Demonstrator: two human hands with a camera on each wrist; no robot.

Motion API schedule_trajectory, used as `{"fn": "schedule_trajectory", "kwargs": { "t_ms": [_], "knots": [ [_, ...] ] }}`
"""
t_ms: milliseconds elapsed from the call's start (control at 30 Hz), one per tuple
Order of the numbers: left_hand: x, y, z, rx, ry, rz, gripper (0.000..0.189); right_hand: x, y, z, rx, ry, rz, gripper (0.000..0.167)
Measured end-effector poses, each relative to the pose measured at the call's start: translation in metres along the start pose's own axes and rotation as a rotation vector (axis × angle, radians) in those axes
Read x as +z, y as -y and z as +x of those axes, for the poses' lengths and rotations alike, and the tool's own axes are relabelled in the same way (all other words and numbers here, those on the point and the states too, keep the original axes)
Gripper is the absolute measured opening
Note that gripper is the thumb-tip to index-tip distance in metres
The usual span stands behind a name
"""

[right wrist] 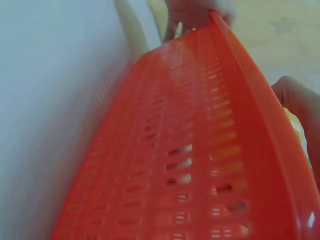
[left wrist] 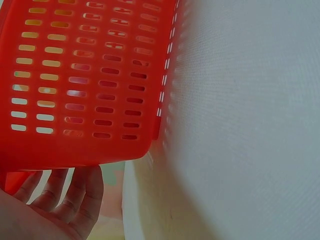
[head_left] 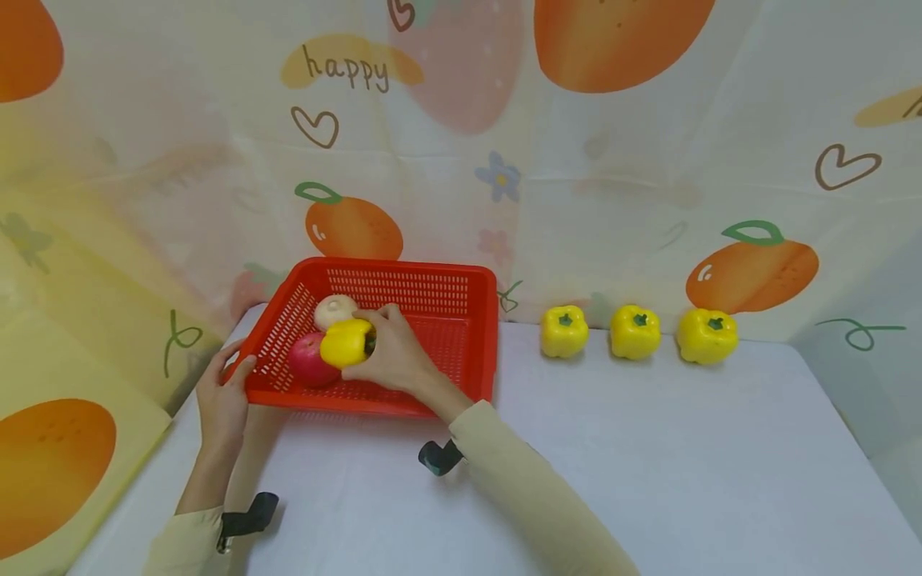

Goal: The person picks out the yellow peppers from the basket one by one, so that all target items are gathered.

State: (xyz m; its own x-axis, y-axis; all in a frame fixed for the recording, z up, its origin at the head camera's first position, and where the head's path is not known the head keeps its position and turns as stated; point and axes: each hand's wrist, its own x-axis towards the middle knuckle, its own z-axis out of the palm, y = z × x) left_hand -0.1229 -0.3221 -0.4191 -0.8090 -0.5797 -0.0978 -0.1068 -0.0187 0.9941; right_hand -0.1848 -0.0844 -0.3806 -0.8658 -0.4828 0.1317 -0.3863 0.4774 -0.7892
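My right hand [head_left: 396, 354] holds a yellow bell pepper [head_left: 346, 343] between thumb and fingers, over the left part of a red plastic basket [head_left: 461, 280]. Under and beside the pepper, a dark pink round fruit [head_left: 311, 364] and a pale round vegetable [head_left: 334, 309] lie in the basket. At the basket's left end my left hand [head_left: 222, 400] grips the rim. In the left wrist view its fingers [left wrist: 87, 197] curl under the rim, outside the slotted wall. The right wrist view shows mostly the basket's front wall [right wrist: 165, 125], which hides most of the right hand.
Three yellow bell peppers [head_left: 564, 331] stand in a row to the right of the basket, near the back edge of the white table [head_left: 648, 464]. Behind the table hangs a fruit-patterned cloth [head_left: 598, 184]. Each wrist wears a black camera mount [head_left: 248, 516].
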Motion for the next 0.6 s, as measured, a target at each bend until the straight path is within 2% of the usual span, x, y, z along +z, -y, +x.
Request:
{"fn": "schedule_trajectory", "kwargs": {
  "t_ms": [367, 600],
  "knots": [
    [-0.001, 0.001, 0.001, 0.004, 0.004, 0.004, 0.042, -0.028, -0.003, -0.015, -0.042, -0.071, 0.004, 0.069],
    [-0.001, 0.001, 0.003, -0.005, 0.003, 0.021, 0.042, -0.057, -0.004, -0.026, -0.068, -0.07, -0.116, 0.066]
  ]
}}
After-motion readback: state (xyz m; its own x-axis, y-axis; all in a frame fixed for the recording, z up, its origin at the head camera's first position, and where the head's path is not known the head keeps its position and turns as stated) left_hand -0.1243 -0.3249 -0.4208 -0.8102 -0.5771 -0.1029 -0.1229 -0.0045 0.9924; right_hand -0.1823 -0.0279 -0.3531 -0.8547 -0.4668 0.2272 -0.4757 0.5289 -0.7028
